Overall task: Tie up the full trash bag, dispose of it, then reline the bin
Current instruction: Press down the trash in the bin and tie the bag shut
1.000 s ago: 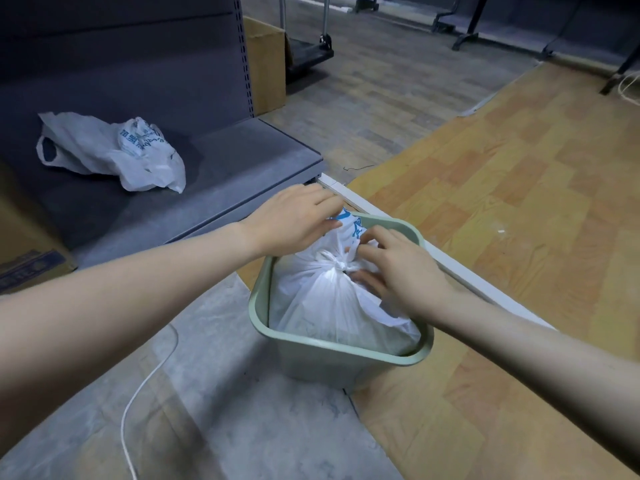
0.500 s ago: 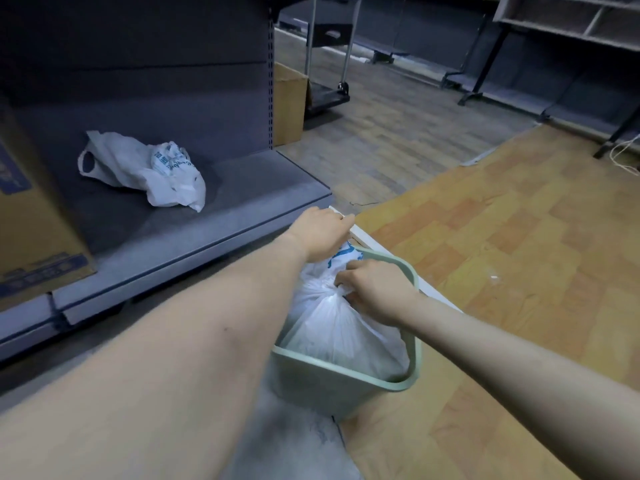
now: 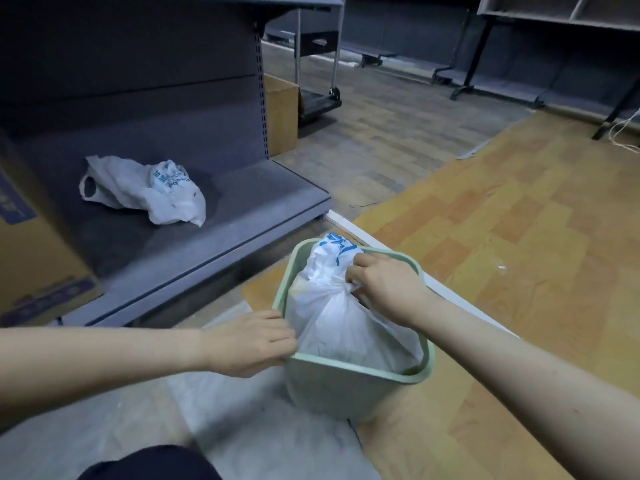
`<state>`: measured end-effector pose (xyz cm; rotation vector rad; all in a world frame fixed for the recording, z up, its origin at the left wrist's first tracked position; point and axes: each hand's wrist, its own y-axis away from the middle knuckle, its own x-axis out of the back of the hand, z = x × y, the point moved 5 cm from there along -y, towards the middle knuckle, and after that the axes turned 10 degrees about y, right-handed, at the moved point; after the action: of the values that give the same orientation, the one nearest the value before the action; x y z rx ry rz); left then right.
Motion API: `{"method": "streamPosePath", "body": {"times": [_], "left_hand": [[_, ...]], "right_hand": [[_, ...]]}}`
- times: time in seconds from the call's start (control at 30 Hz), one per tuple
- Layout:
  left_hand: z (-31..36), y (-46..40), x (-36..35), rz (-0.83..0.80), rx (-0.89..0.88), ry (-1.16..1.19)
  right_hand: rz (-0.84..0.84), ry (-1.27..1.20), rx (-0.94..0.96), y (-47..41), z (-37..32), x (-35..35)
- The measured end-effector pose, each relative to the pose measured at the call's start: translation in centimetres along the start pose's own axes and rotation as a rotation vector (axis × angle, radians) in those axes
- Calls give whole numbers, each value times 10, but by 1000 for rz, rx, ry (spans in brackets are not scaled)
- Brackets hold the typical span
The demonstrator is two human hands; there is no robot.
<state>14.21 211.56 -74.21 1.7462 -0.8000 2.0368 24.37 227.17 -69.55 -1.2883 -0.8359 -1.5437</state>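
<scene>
The right hand point(image 3: 384, 289) pinches the knotted neck of the bag point(image 3: 346, 327) at centre frame. The left hand point(image 3: 249, 342) has dropped from the knot to grip the bin point(image 3: 346, 382) rim at its near-left corner. That suggests tying is done and lifting out comes next. The bag, full, sits inside the bin. A spare bag point(image 3: 149, 192) lies on the shelf point(image 3: 242, 216), upper left.

Single head-worn wide-angle view looked forward and down from above, close over pale green bin point(image 3: 349, 379) low in centre. Both forearms entered from bottom edges. Grey shelf unit point(image 3: 221, 216) lay at left, wood-pattern floor point(image 3: 519, 237) at right, edges visibly bowed.
</scene>
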Motion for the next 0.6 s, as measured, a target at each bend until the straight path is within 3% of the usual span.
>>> {"method": "streamPosePath", "body": {"times": [0.2,0.4,0.6], "left_hand": [[-43,-48,-9,82,-4,-115],[-77,-102,-15,-14,93,-118],[-104,-83,-3,-68,152,-138]], "right_hand": [[-8,30,-125,-4,48,0],[-102,72,-272,-20,92,-8],[-12,39,-253,-44,81,-17]]}}
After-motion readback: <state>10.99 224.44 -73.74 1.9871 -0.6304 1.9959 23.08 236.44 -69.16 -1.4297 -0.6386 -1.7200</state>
